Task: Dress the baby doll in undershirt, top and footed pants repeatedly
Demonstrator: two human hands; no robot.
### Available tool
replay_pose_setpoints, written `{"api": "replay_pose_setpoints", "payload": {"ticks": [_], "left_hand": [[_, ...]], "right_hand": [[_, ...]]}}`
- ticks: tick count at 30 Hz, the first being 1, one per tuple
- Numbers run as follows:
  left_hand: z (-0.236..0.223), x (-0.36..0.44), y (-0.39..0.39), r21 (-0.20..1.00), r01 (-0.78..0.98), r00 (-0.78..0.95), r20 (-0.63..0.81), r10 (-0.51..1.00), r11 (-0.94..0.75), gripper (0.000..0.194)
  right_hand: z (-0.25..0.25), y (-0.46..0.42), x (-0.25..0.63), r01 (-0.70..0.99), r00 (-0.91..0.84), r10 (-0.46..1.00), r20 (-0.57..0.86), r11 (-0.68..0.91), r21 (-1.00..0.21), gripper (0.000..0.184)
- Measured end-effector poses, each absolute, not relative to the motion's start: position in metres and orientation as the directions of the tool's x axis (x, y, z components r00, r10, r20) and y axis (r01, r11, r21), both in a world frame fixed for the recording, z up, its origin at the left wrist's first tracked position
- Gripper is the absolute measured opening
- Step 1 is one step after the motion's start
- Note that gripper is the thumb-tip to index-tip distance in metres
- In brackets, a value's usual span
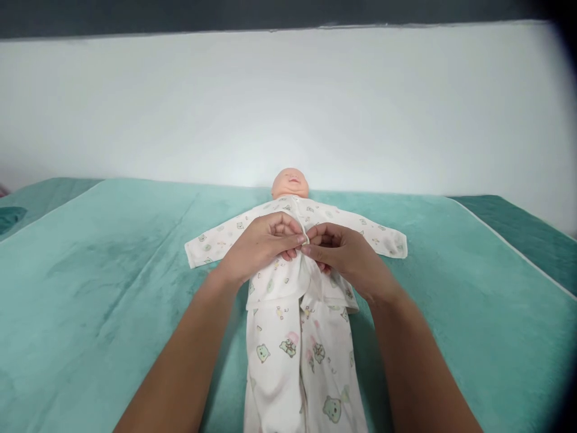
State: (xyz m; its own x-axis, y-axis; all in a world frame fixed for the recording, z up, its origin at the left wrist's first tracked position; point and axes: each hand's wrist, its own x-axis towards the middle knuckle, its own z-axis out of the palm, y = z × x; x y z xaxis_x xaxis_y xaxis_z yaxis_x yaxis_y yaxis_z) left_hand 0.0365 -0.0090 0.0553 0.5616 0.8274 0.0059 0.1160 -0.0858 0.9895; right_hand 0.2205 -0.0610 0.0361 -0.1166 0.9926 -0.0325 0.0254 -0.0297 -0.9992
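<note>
A baby doll (291,183) lies on its back, its head toward the wall. It wears a white baby jacket (274,288) printed with small bears, the sleeves spread out to both sides. Below the jacket are matching white trousers (274,373). Over the chest, my left hand (274,236) pinches the jacket's front edge between thumb and fingers. My right hand (340,248) meets it there, pinching the same front opening from the other side. The fingertips nearly touch, and any fastener between them is hidden.
A teal plush blanket (112,288) spreads under the doll, with a crease on the left. Darker teal cloth (532,234) with a pale edge line borders it at the right. A white wall (180,108) rises just behind the doll's head.
</note>
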Motion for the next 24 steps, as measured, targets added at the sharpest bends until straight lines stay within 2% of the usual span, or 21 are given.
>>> {"api": "replay_pose_setpoints", "payload": {"ticks": [14,24], "left_hand": [[0.0547,0.0378,-0.0119,0.984,0.142,0.572,0.007,0.820,-0.108,0.020],[0.0571,0.0303,-0.0069,0.996,0.078,0.632,-0.013,0.775,-0.047,0.015]], "right_hand": [[0.0392,-0.0646,0.2122,0.111,-0.105,0.993,-0.051,-0.039,-0.993,0.032],[0.0372,-0.0624,0.2172,0.038,-0.169,0.985,-0.027,-0.021,-0.999,0.044]]}}
